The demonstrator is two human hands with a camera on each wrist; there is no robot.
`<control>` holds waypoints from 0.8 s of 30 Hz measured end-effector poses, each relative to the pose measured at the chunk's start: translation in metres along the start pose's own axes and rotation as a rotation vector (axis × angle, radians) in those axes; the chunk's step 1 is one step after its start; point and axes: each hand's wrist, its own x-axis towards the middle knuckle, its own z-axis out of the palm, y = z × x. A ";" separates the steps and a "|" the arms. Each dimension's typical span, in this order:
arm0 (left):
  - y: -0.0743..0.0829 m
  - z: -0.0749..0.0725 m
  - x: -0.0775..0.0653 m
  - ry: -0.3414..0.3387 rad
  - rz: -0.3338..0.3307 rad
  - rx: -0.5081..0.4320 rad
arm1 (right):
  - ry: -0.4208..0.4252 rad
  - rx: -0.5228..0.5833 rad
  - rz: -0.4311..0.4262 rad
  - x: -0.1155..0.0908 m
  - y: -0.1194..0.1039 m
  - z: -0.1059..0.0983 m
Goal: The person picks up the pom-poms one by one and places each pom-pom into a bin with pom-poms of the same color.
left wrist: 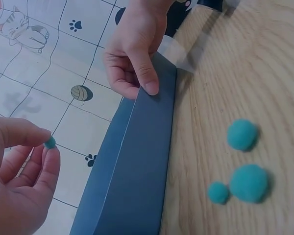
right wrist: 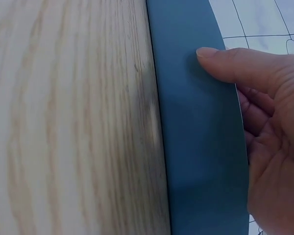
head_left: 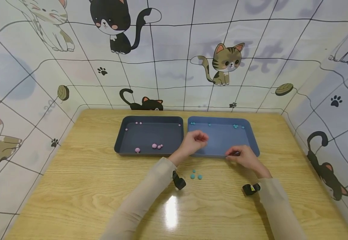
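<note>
Basically pinching fuzzy-looking round teal ball [left wrist: 50,142] with left hand [head_left: 193,141], gripping rectangular blue plastic-looking tray [head_left: 219,137] with right hand [head_left: 244,156], probably steadying it.

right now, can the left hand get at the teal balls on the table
Probably yes: nothing covers those balls, lying near the left hand, though it pinches another ball it may need to release first.

The blue tray [head_left: 214,141] is gripped at its near rim by the right hand [head_left: 246,156]. The left hand [head_left: 193,142] is held above its left part. Along its far side, small teal balls [head_left: 235,126] are scattered; in front of it, three loose teal balls [head_left: 193,176] are grouped on the wooden table [head_left: 71,176]. To its left, a dark tray [head_left: 158,133] is dotted with pink balls [head_left: 154,146]. Behind it, the wall [head_left: 174,66] is printed with cartoon cats [head_left: 225,65].
</note>
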 end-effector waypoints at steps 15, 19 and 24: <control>-0.004 0.012 0.024 0.077 -0.020 -0.048 | 0.004 0.000 -0.001 0.002 -0.002 -0.001; -0.008 0.014 0.033 0.102 -0.036 -0.089 | 0.006 0.012 0.006 0.002 -0.003 -0.001; -0.010 0.015 0.042 0.127 -0.064 -0.112 | -0.005 0.022 0.011 0.002 -0.003 -0.002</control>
